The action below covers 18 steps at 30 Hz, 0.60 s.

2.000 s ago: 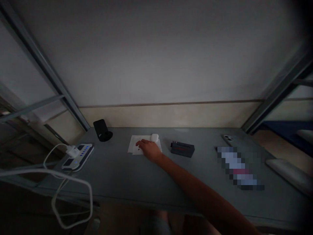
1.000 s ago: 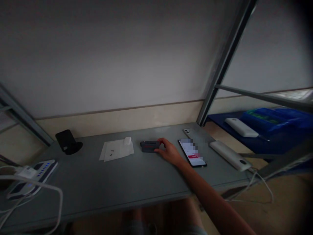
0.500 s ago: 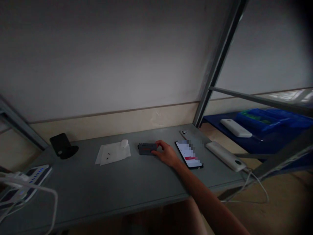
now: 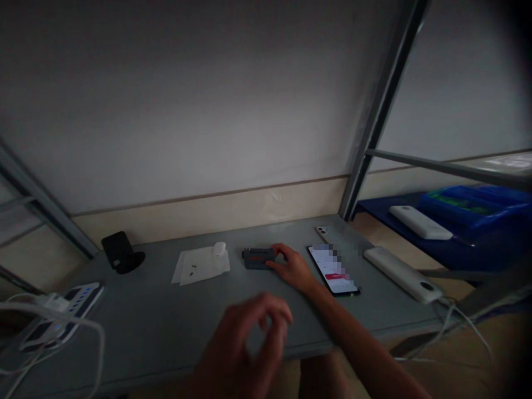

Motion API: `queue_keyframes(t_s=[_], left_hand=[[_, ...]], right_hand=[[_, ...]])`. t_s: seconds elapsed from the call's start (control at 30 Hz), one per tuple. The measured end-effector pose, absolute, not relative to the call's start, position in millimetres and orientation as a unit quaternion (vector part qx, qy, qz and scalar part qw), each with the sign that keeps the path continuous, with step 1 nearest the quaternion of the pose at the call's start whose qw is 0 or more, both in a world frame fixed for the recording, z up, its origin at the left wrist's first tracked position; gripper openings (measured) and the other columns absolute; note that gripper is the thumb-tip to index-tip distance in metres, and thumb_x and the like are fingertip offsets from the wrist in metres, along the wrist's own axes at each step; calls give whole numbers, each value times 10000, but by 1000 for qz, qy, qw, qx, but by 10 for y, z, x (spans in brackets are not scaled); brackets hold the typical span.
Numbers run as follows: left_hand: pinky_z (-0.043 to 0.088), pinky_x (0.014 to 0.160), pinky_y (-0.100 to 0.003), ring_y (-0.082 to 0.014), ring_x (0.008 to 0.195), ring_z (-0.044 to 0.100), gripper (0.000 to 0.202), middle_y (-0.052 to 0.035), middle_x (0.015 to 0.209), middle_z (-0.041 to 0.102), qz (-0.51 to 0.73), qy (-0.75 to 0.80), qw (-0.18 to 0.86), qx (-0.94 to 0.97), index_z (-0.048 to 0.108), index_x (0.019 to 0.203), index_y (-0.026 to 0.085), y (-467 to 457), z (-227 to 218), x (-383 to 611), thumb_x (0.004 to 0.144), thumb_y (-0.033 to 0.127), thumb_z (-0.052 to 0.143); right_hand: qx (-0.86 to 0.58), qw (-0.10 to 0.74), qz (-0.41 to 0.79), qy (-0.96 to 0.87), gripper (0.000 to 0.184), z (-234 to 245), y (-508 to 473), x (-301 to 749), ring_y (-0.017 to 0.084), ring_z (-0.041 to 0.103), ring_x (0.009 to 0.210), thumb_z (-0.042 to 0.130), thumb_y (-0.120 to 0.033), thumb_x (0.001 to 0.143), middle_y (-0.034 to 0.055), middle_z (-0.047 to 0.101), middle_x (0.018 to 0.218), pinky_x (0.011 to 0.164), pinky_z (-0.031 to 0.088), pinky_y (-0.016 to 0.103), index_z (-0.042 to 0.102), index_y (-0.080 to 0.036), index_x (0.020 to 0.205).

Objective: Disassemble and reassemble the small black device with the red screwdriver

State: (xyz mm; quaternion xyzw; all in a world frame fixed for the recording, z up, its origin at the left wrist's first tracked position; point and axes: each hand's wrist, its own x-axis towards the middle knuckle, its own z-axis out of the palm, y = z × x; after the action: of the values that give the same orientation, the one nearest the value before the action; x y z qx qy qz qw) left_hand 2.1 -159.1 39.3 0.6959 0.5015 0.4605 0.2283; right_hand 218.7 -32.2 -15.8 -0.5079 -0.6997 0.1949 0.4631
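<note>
A dark grey box-shaped device with a slotted upper edge and faint red lettering (image 4: pixel 258 259) lies near the middle of a grey, flat-topped table (image 4: pixel 166 316). From my distant station I see the right hand (image 4: pixel 293 269) pinching its right end, the thumb on the near side and the fingers at the far corner, opened only as far as the device is thick. Holding it by the end presumably leaves the lettered face exposed, while the table seems to carry the weight. The left hand (image 4: pixel 249 338), blurred and nearest to me, hangs before the device, thumb and fingers curled about a gap; I see nothing in it and cannot tell whether the tips meet. To the left lie overlapping white paper sheets (image 4: pixel 203 267), where tiny dark pieces (image 4: pixel 192 273) show clearly, perhaps the reason for a pale ground; a glossy white rounded case (image 4: pixel 219 249) sits on their far right corner, possibly weighting them. Right of the hand, a black-edged phone with a lit screen (image 4: pixel 334 271) lies face up, readable from the near side. Farther left, a black angled stand (image 4: pixel 120 252) rests on its round base, which I judge steadies it.
</note>
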Motion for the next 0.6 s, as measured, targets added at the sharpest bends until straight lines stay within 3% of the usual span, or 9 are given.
queue_keyframes(t_s=[0.13, 0.2, 0.33, 0.5, 0.6], left_hand=[[521, 935, -400, -276, 1095, 631, 392, -125, 1220, 652, 488, 570, 168, 640, 587, 1249, 216, -713, 306, 100, 903, 395, 631], [524, 927, -403, -269, 1047, 657, 468, -158, 1201, 662, 468, 589, 217, 622, 556, 1277, 156, -310, 153, 159, 896, 416, 634], [506, 968, -389, -252, 1059, 670, 353, -134, 1116, 711, 462, 545, 247, 655, 630, 1164, 154, 144, -152, 258, 884, 368, 646], [517, 954, -379, -240, 1034, 688, 247, -107, 1067, 733, 479, 539, 257, 644, 671, 1072, 167, 294, -305, 265, 869, 306, 649], [506, 970, -391, -240, 1044, 680, 269, -112, 1077, 728, 487, 542, 247, 638, 664, 1087, 164, 275, -346, 248, 895, 349, 626]], right_hand=[[-518, 449, 185, -704, 430, -116, -363, 2170, 194, 663, 741, 667, -423, 867, 28, 707, 925, 698, 494, 312, 604, -237, 1250], [-528, 438, 187, -703, 447, -110, -372, 2162, 192, 656, 676, 603, -445, 912, 27, 712, 877, 660, 489, 313, 569, -238, 1307], [-537, 420, 183, -708, 392, -126, -373, 2172, 224, 699, 788, 585, -456, 923, 58, 737, 935, 721, 503, 337, 607, -228, 1242], [-532, 351, 213, -741, 597, -146, -377, 2202, 255, 708, 876, 749, -421, 804, 78, 740, 1039, 776, 508, 363, 561, -229, 1338], [-525, 341, 212, -751, 603, -141, -374, 2204, 266, 696, 944, 804, -369, 756, 95, 711, 1131, 826, 504, 375, 592, -228, 1302]])
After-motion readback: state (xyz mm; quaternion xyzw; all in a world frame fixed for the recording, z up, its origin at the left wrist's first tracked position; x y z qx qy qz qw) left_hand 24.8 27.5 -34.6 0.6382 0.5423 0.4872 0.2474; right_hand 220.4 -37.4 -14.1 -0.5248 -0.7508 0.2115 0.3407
